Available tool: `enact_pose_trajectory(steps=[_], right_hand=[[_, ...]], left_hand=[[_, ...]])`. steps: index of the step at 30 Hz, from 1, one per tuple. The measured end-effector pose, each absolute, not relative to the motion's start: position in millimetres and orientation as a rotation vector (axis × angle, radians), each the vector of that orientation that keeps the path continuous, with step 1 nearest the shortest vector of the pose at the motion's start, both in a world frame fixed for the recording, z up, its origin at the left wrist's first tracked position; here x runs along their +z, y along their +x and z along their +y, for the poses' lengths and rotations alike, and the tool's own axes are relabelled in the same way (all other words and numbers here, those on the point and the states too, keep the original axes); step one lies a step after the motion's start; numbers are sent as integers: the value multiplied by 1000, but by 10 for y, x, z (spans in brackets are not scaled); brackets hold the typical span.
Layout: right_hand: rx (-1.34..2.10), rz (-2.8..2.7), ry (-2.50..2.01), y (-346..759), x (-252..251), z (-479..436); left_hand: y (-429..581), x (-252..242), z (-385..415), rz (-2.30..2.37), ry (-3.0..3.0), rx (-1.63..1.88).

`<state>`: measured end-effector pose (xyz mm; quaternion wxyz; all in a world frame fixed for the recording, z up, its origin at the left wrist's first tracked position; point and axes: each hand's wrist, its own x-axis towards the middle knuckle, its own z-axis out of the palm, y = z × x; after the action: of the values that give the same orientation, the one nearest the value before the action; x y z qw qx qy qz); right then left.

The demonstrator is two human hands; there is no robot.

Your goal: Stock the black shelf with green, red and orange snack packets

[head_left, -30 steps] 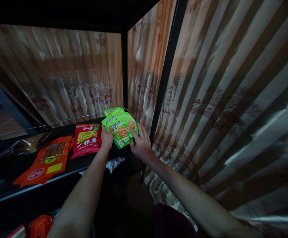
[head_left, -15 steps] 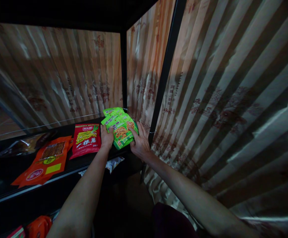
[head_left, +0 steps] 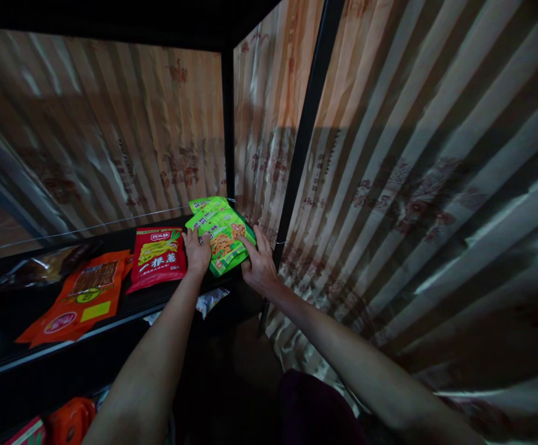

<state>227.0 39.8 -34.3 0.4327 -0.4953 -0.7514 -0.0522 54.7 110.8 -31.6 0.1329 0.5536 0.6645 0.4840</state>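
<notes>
Several bright green snack bags (head_left: pixel 225 238) lie overlapped in the back corner of a dark shelf, nut-like pieces pictured on the front one. My left hand (head_left: pixel 197 250) is closed on their left edge, its thumb over the top. At the right edge rests my right hand (head_left: pixel 262 262), fingers stretched out and apart, the index finger lying on the front bag. Just left of my left hand is a red snack bag (head_left: pixel 157 262) with yellow-green sticks on it. The undersides of the green bags are hidden.
Orange snack packs (head_left: pixel 88 293) and a clear, brownish bag (head_left: pixel 50 266) lie farther left on the shelf (head_left: pixel 143 303). A silvery packet (head_left: pixel 212 301) shows below its front edge. A black post (head_left: pixel 308 123) and pleated curtain (head_left: pixel 412 185) bound the right side. A thin wire (head_left: pixel 111 221) crosses behind.
The view has shifted slightly, so the shelf and bags sit a little higher and farther left. Both hands stay at the sides of the green snack bags, which look nearly unmoved.
</notes>
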Motion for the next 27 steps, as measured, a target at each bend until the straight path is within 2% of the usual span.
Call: enact_pose_trajectory(steps=[10, 16, 21, 27], right_hand=[[79, -1801, -1156, 2303, -327, 401], [134, -1661, -1141, 2326, -109, 419], [89, -1694, -1430, 2225, 352, 757], [282, -1788, -1919, 2103, 738, 1594]], left_hand=[[553, -273, 1102, 1895, 1611, 1334], [564, -215, 1061, 1923, 1550, 1323], [569, -193, 1050, 1937, 1526, 1319], [584, -186, 1050, 1945, 1562, 1302]])
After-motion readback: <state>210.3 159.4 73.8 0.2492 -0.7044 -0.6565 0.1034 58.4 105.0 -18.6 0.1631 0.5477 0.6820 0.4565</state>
